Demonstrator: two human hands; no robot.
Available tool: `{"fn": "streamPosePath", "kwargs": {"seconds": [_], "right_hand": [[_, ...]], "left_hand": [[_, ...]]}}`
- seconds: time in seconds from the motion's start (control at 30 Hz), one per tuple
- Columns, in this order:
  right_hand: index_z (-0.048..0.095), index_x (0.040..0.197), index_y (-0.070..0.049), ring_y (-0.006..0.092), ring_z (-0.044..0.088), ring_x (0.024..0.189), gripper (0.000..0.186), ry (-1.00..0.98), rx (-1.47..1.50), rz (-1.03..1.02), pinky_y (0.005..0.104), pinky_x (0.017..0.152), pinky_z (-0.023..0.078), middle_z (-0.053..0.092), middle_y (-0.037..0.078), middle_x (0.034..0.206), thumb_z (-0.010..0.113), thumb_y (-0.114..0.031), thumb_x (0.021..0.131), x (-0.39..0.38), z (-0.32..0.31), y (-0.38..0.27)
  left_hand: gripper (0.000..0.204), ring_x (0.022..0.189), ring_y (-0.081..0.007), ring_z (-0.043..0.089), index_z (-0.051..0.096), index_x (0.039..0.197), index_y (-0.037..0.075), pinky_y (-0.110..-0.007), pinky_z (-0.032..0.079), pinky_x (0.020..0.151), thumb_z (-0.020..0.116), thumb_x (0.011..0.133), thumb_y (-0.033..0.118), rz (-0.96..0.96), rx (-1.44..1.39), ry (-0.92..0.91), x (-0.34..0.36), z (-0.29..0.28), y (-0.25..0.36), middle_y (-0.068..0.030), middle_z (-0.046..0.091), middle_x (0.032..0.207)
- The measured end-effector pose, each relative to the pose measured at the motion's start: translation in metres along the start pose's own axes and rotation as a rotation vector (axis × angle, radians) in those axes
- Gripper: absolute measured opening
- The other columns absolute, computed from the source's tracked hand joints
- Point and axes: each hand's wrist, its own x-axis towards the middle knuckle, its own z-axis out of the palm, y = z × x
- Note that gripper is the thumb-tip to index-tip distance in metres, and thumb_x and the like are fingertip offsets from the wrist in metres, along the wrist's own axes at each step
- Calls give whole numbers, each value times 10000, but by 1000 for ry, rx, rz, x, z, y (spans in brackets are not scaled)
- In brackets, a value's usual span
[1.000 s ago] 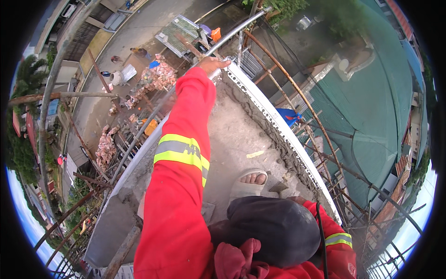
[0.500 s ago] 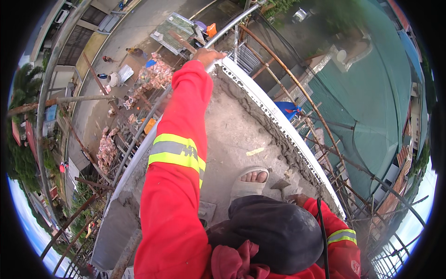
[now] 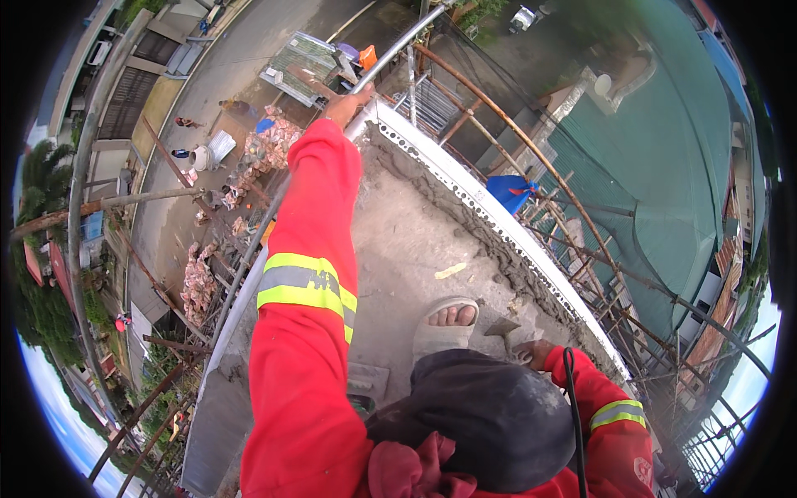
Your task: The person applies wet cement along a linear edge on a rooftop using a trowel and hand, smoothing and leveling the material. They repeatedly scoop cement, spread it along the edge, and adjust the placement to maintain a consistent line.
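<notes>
My left arm reaches forward in a red sleeve with yellow and silver bands. At its end my left hand [image 3: 349,106] is closed over the far corner of the ledge, at the tip of a white perforated edging strip [image 3: 465,190]; some of its fingers are hidden. Wet grey mortar [image 3: 498,259] lies in a rough band along the strip's inner side. Low on the right, my right hand [image 3: 536,353] is closed round the handle of a trowel, whose grey blade [image 3: 501,327] rests near the mortar. Between both arms, my sandalled foot [image 3: 448,319] stands on the concrete ledge [image 3: 398,232].
A flat grey tool [image 3: 368,378] lies left of my foot. A metal pipe [image 3: 403,46] crosses beyond the corner, and bamboo scaffolding [image 3: 515,141] lines the right side. Far below are a street [image 3: 241,50] and heaped sacks [image 3: 270,141]. Green netting [image 3: 656,191] spreads at right.
The view has shifted slightly, so the ledge corner and left hand appear further left. My left hand has stayed at the corner, its fingers slightly repositioned. The trowel remains in my right hand.
</notes>
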Motion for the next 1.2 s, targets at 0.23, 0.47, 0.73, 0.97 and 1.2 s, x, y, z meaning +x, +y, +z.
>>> {"fn": "streamPosePath", "kwargs": {"seconds": [0.23, 0.47, 0.73, 0.97, 1.2], "right_hand": [[597, 1232, -129, 206, 678, 877, 668, 29, -53, -10, 343, 819, 540, 696, 70, 1021, 830, -350, 646, 1, 0, -5], [607, 1197, -123, 212, 673, 879, 682, -11, -12, -19, 347, 818, 536, 693, 75, 1023, 861, -381, 620, 10, 3, 9], [600, 1202, -116, 217, 664, 911, 673, -63, -4, -37, 360, 836, 531, 678, 82, 1062, 847, -390, 639, 16, 6, 21], [608, 1213, -145, 242, 656, 929, 590, -29, 16, -118, 368, 840, 519, 665, 98, 1081, 790, -314, 678, 0, -3, 13], [630, 1135, -129, 279, 679, 843, 542, 58, -98, -62, 394, 764, 520, 705, 91, 895, 770, -423, 701, -34, -42, -12]], "left_hand": [[573, 958, -229, 556, 689, 1030, 28, -346, 384, 887, 605, 843, 563, -131, -203, -168, 2, -2, 7, -122, 664, 1019], [425, 983, -216, 538, 682, 1012, 40, -353, 356, 892, 739, 788, 397, -49, -76, -204, 17, -3, -2, -112, 652, 1048], [388, 733, -208, 552, 679, 888, -11, -360, 417, 664, 775, 756, 341, -144, -42, -165, 26, -2, -3, -117, 634, 884], [361, 779, -195, 538, 682, 875, -2, -337, 403, 681, 764, 773, 334, -117, -47, -165, 31, -2, -6, -104, 626, 883], [306, 739, -168, 527, 681, 884, 16, -317, 401, 686, 740, 807, 306, -154, -85, -209, 21, -3, 2, -76, 628, 851]]}}
